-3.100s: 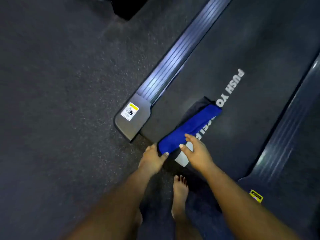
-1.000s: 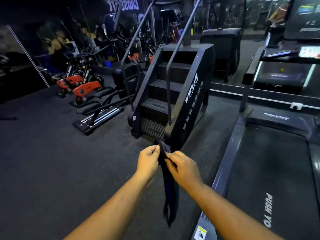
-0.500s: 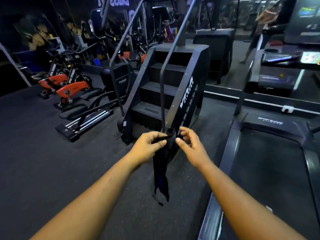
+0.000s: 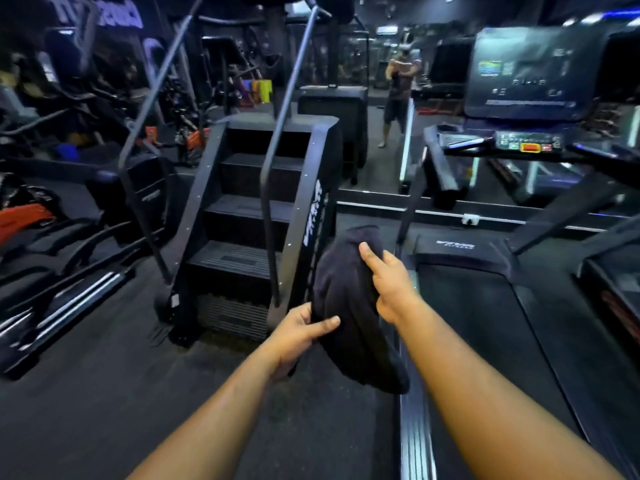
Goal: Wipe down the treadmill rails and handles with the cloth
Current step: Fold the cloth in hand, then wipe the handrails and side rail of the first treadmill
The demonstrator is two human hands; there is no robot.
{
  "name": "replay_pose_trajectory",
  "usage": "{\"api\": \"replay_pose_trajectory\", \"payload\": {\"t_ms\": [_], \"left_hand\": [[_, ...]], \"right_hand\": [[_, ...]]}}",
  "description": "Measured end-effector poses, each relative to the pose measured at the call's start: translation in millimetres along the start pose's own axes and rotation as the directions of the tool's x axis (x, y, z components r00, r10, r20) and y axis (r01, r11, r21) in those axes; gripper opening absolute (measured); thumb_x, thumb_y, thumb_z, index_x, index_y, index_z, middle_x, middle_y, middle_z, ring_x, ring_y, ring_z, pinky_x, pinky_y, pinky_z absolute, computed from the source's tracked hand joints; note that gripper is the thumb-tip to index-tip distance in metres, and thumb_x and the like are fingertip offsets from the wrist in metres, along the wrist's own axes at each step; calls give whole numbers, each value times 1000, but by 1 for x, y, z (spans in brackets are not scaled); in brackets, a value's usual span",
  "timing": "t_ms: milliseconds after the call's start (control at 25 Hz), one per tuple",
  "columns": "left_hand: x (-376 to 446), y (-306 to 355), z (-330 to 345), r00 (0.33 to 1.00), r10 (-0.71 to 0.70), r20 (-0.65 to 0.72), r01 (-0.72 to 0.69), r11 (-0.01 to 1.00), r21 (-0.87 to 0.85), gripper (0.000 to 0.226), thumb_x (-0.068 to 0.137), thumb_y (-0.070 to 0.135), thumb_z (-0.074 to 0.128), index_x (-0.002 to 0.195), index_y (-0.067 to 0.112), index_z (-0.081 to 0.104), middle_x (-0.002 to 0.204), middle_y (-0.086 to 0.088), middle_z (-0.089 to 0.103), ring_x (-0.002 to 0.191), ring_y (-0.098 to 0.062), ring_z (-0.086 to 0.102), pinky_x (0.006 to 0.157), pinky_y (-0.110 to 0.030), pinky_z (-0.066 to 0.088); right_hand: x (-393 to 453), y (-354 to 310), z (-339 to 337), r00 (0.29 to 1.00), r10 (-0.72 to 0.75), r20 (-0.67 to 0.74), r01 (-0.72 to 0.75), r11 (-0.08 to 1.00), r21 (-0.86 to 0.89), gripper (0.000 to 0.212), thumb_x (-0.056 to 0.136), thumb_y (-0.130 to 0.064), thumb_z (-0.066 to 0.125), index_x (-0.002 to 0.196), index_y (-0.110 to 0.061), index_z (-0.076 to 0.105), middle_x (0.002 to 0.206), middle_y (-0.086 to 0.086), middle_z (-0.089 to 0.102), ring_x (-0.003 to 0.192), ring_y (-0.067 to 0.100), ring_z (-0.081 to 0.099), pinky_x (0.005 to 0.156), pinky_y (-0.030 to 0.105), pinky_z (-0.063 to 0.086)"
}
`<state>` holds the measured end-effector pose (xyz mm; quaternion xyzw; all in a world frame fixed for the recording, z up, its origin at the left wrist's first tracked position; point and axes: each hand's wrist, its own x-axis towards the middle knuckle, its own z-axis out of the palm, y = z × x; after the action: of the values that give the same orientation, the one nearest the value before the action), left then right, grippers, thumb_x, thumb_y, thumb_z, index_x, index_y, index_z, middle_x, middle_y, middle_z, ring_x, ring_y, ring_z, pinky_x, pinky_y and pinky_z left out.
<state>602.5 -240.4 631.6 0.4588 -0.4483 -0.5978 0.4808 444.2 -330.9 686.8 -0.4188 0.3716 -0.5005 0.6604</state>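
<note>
A dark cloth [image 4: 349, 306] is spread between both hands at chest height, in front of me. My left hand [image 4: 299, 336] pinches its lower left edge. My right hand [image 4: 389, 282] lies against its upper right side, index finger stretched out over the fabric. The treadmill stands to the right: its belt [image 4: 485, 341], its left side rail [image 4: 414, 431] running under my right forearm, its left handle [image 4: 441, 168] and the console [image 4: 530, 74] higher up. The cloth touches no part of the treadmill.
A black stair-climber [image 4: 256, 220] with two slanted handrails stands directly ahead on the left. Exercise bikes and other machines [image 4: 41, 216] fill the far left. A mirror wall [image 4: 391, 98] at the back reflects a person. Dark rubber floor [image 4: 104, 393] lies in front.
The cloth hung down as a narrow strip from my left hand; now it is opened out wide, my right hand is on it, and the view has turned right towards the treadmill.
</note>
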Motion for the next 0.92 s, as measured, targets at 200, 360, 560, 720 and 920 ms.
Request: {"api": "replay_pose_trajectory", "payload": {"t_ms": [200,360,560,720,920], "left_hand": [[75,18,-27,997,-49,60,52,997,-64,28,98,10,58,124,-1,53,122,-23,66,113,-32,65,101,-47,51],[137,15,-55,992,-122,34,115,978,175,36,92,4,66,123,7,48,122,-17,66,109,-22,68,96,-39,55],[226,17,-33,989,-36,-144,71,966,250,75,77,13,85,132,23,34,110,-12,69,94,-23,72,77,-35,60],[302,23,-17,987,-67,143,-30,809,587,108,63,21,94,151,23,32,140,0,48,132,-16,48,110,-29,39],[386,55,7,952,192,238,-244,3,970,41,77,56,73,113,37,67,114,7,51,117,-19,50,93,-40,46]], "right_hand": [[14,65,-44,916,396,62,-334,840,-428,45,89,-52,65,119,-19,68,113,3,74,104,20,69,84,35,48],[44,78,-53,981,153,-115,-176,957,-230,25,94,-25,67,114,-11,69,107,10,76,103,28,70,83,36,54],[118,65,-84,827,-272,-492,-133,756,-641,34,80,-46,75,91,-18,58,80,4,70,75,22,68,71,40,56],[171,41,-124,915,-147,-375,-20,913,-407,55,80,-24,82,124,-20,49,103,8,72,95,22,71,86,38,57],[227,12,-171,933,-287,-218,28,662,-749,39,73,-14,83,106,-29,68,103,-11,70,98,4,65,95,35,52]]}}
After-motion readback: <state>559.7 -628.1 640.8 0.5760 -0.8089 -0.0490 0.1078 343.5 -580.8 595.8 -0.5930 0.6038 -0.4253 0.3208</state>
